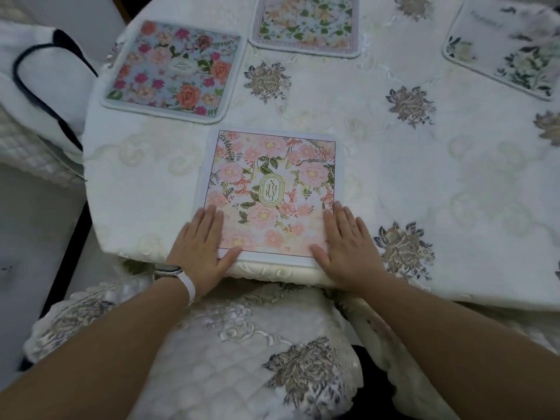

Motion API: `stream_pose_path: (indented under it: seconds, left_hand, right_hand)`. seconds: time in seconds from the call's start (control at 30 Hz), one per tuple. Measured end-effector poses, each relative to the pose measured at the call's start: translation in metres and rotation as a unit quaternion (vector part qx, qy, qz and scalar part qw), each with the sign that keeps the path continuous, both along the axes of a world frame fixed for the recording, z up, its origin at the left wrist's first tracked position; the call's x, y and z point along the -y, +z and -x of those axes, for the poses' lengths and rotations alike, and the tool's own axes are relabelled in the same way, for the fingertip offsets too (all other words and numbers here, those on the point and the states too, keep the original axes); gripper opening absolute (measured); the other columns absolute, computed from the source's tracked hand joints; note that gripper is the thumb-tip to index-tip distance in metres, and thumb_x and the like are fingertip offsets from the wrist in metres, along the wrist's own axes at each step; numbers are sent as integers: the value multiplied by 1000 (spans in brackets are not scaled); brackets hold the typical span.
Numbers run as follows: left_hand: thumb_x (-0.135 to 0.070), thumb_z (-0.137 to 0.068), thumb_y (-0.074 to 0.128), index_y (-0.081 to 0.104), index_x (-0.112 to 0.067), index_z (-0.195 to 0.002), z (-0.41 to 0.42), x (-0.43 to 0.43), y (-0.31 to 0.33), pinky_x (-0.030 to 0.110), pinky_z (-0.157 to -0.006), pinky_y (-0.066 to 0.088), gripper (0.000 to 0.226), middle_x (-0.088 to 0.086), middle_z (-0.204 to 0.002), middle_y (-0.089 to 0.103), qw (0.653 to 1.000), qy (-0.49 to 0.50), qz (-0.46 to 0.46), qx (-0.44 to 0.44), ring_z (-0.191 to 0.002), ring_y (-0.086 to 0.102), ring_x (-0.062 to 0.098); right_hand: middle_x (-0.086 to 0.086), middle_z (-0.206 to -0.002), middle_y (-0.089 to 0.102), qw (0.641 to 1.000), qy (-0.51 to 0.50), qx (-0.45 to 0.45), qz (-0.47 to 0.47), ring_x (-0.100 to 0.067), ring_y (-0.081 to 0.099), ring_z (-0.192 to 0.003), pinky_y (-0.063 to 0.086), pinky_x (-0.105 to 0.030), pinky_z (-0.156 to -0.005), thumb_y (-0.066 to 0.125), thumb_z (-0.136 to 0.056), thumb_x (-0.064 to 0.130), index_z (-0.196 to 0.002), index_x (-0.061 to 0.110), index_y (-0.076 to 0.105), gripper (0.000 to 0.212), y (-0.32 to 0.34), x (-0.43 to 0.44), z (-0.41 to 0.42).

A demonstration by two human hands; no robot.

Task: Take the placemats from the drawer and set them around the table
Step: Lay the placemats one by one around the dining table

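A pink floral placemat [272,189] lies flat at the near edge of the table [424,183], which is covered by a white embroidered cloth. My left hand [201,250] rests flat on the mat's near left corner, fingers spread. My right hand [348,250] lies flat on its near right corner. A blue placemat with red and pink flowers [172,68] lies at the far left. A pale placemat with orange flowers [306,22] sits at the far middle, cut by the frame's top. A white placemat with grey-green flowers [509,47] lies at the far right.
A chair with a white embroidered seat cover [242,344] stands directly below me, tucked against the table's edge. Another white chair with dark trim [39,86] is at the left. A pale floor [30,237] shows at the lower left.
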State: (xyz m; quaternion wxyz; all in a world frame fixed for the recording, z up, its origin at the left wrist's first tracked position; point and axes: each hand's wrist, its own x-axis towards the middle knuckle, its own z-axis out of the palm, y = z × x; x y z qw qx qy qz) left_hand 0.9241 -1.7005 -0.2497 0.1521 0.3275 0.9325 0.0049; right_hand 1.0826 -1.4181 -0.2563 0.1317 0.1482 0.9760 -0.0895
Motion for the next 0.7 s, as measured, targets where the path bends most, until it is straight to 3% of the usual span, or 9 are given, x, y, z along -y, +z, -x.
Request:
stream_pose_path:
  seconds: [0.13,0.2,0.3,0.4,0.5,0.7]
  left_hand:
    - [-77,-83,-1,-11,-17,-152,4,18,9,42,-119,8,92,-1,-160,-17,998,36,29,32,-148,-9,17]
    - [-74,-87,9,-6,-17,-154,4,17,17,42,-119,8,89,-1,-161,-12,997,42,44,40,-148,-4,16]
    - [-52,-92,43,23,-13,-151,0,4,34,44,-111,32,74,7,-159,25,997,65,-14,37,-142,27,25]
    - [-34,-88,55,36,-11,-147,-16,-16,55,42,-87,50,65,12,-134,55,994,43,-98,21,-115,55,32]
    - [-32,-84,50,48,-11,-139,-36,-42,70,42,-84,52,59,10,-129,60,987,1,-162,22,-111,58,30]
    - [-27,-89,56,58,-12,-131,-59,-96,91,45,-97,47,44,7,-134,57,978,-82,-194,12,-123,52,27]
  right_hand:
    - [0,-160,-23,999,0,35,-12,-15,-22,-145,-3,-44,-120,-7,-88,73,-149,20,-22,82,11,-13,-9]
    - [-2,-162,-20,998,-6,55,-10,-18,-17,-148,-2,-45,-119,-5,-88,73,-151,20,-20,84,18,-19,-12]
    - [-5,-165,-1,998,-14,65,-10,-25,1,-151,8,-47,-119,14,-92,68,-156,16,4,84,36,-25,-20]
    - [-8,-153,35,999,-22,42,-14,-28,32,-139,29,-45,-112,31,-92,60,-149,16,29,72,55,-31,-31]
    - [-3,-138,50,998,-54,13,9,-25,48,-122,42,-42,-100,38,-91,56,-141,19,44,62,75,-38,-41]
    - [3,-129,57,996,-61,-67,22,-18,54,-110,44,-32,-89,45,-93,50,-134,20,54,51,115,-64,-57]
